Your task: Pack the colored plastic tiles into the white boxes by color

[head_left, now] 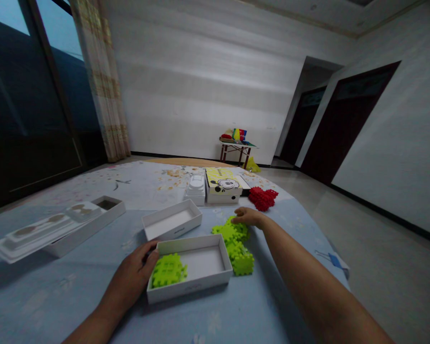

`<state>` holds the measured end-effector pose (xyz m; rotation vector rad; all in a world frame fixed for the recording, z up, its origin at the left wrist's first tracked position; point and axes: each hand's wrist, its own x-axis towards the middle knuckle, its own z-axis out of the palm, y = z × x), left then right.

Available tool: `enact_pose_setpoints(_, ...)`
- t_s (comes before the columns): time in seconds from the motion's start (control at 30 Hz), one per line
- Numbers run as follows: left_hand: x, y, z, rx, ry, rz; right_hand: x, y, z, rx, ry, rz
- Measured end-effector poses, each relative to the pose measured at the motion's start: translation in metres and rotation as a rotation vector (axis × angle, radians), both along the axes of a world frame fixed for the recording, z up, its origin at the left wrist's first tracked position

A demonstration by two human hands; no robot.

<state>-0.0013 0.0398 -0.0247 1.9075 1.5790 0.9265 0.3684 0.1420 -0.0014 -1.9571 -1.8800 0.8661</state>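
A white open box [204,282] sits in front of me with green toothed interlocking blocks [168,271] inside at its left end. My left hand [138,267] grips the box's left wall, thumb near the rim. Just right of the box lies a pile of the same green interlocking blocks [234,239]. My right hand [249,216] is at the far edge of this pile, its fingers bent down and closed on a green block; the fingertips are partly hidden. Behind the box stands a second shallow white box [172,220], open side up.
A Mickey-printed box [222,188], a white plastic tray [196,184] and a red block pile [263,198] stand farther back. At left lies a long white box [82,229] with a moulded insert across it. A blue clip [334,259] holds the tablecloth's right edge.
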Motion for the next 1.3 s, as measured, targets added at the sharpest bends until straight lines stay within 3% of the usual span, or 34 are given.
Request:
enact_pose_setpoints(0.43,0.002,-0.003,0.002,-0.006,-0.025,-0.005,0.012,-0.019,0.013,-0.166,-0.059,0.056)
enact_pose_setpoints(0.63,0.001,-0.002,0.002,-0.007,-0.035,-0.019,0.011,-0.027,0.012,-0.139,-0.043,-0.006)
enact_pose_setpoints(0.87,0.004,-0.009,0.006,0.025,-0.043,-0.019,0.004,-0.037,0.006,-0.211,0.013,0.000)
enact_pose_setpoints(1.3,0.008,-0.017,0.011,0.105,-0.021,0.016,0.003,-0.048,-0.005,-0.022,0.133,-0.046)
